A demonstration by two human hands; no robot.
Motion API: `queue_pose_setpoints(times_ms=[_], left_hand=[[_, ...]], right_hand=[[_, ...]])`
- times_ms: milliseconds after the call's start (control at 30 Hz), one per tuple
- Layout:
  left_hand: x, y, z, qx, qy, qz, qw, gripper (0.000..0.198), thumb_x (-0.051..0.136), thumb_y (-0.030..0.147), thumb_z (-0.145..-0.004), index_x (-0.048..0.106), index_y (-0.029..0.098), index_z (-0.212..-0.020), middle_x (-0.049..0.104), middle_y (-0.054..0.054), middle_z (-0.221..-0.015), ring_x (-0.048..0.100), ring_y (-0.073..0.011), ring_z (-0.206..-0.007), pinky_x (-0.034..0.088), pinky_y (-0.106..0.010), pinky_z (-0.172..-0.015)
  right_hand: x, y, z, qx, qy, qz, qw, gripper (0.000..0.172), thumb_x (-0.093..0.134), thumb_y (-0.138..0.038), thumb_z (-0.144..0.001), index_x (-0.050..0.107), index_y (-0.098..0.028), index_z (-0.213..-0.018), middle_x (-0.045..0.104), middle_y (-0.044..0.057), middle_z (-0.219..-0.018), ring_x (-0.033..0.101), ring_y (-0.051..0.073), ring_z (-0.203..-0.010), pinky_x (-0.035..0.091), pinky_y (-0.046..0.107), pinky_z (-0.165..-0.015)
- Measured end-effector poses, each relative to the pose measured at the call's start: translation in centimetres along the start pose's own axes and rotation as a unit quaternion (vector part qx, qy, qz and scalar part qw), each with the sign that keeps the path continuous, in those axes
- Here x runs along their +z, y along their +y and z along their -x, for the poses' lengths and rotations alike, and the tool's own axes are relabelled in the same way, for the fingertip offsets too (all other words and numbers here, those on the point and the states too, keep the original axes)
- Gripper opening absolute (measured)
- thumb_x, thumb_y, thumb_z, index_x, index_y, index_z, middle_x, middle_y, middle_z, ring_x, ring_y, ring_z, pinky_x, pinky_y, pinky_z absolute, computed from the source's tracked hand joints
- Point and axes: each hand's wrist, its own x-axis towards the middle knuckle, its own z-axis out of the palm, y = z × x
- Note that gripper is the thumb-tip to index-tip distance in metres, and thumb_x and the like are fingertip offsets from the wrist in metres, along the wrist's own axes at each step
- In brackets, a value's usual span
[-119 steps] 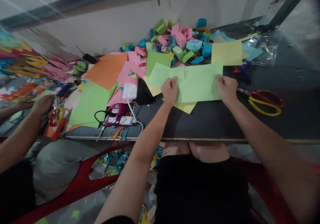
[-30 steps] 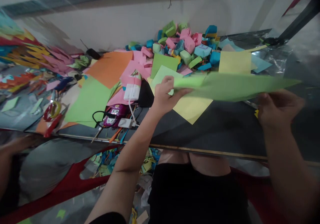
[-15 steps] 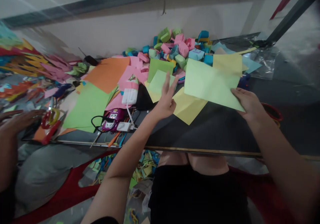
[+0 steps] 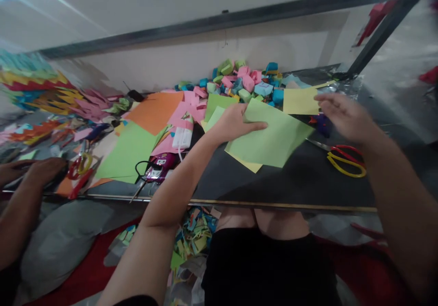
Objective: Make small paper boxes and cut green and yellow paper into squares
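Note:
A light green paper sheet [image 4: 273,135] slants over the dark table, with my left hand [image 4: 236,123] gripping its upper left edge, the thumb lying across its face. My right hand [image 4: 342,114] is off the sheet, raised at the right with its fingers apart and nothing in them. It is near a yellow paper [image 4: 299,101]. Below and left of it lie scissors with red and yellow handles [image 4: 346,161]. Another yellow sheet [image 4: 251,163] shows partly from under the green one.
Folded colourful paper pieces [image 4: 246,80] are heaped at the back. Orange paper [image 4: 157,110], green paper [image 4: 128,153] and a purple power strip [image 4: 162,167] lie to the left. A second person's hands [image 4: 44,171] are at the far left, near another pair of scissors [image 4: 80,164].
My left hand has taken hold of the green sheet. My right hand has let it go and moved up. The sheet is lower and further left, and the right scissors now show more fully.

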Motion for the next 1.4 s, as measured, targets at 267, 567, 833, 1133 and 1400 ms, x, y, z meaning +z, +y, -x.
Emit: queue_pose_setpoints(times_ms=[267,567,833,1133,1400], left_hand=[[0.2,1.3,-1.9,0.03,0.005,0.075,0.997,0.057,0.086,0.063,-0.078,0.072,0.021,-0.114,0.076,-0.006,-0.095,0.076,-0.0248,-0.096,0.064,-0.036,-0.083],[2.3,-1.6,-0.5,-0.002,0.097,0.063,0.993,0.044,0.081,0.05,-0.088,0.068,0.022,-0.12,0.074,-0.002,-0.09,0.073,-0.0181,-0.081,0.061,-0.03,-0.071],[3.4,-2.0,0.9,0.005,0.176,0.028,0.984,0.041,0.069,0.061,-0.095,0.068,0.023,-0.111,0.075,-0.005,-0.094,0.073,-0.0187,-0.089,0.059,-0.029,-0.072],[0.7,1.1,1.5,0.145,0.095,-0.211,0.962,0.024,0.064,0.046,-0.102,0.079,0.027,-0.107,0.081,-0.005,-0.099,0.073,-0.0242,-0.105,0.054,-0.045,-0.1],[3.9,0.4,4.0,0.188,0.142,-0.291,0.927,0.027,0.049,0.024,-0.109,0.076,0.02,-0.108,0.082,-0.007,-0.099,0.075,-0.0193,-0.099,0.056,-0.036,-0.09]], right_hand=[[3.4,-6.4,0.6,-0.154,-0.156,-0.121,0.968,0.03,0.086,-0.056,-0.075,0.077,-0.028,-0.082,0.079,0.002,-0.086,0.074,0.023,-0.085,0.062,0.042,-0.086],[8.5,-3.8,1.8,-0.06,-0.098,-0.218,0.969,0.053,0.088,-0.062,-0.072,0.073,-0.022,-0.102,0.078,0.006,-0.102,0.075,0.021,-0.087,0.063,0.031,-0.07],[9.3,-4.1,2.2,-0.073,-0.003,-0.102,0.992,0.024,0.083,-0.046,-0.081,0.077,-0.023,-0.084,0.08,0.005,-0.083,0.077,0.024,-0.078,0.063,0.037,-0.073],[7.2,-3.8,0.7,-0.231,0.023,0.152,0.961,0.017,0.065,-0.031,-0.094,0.079,-0.03,-0.084,0.082,0.003,-0.091,0.077,0.03,-0.096,0.055,0.048,-0.091],[9.0,-4.3,2.0,-0.311,0.048,0.061,0.947,0.017,0.068,-0.017,-0.076,0.058,-0.028,-0.085,0.074,0.003,-0.09,0.07,0.029,-0.097,0.051,0.05,-0.094]])
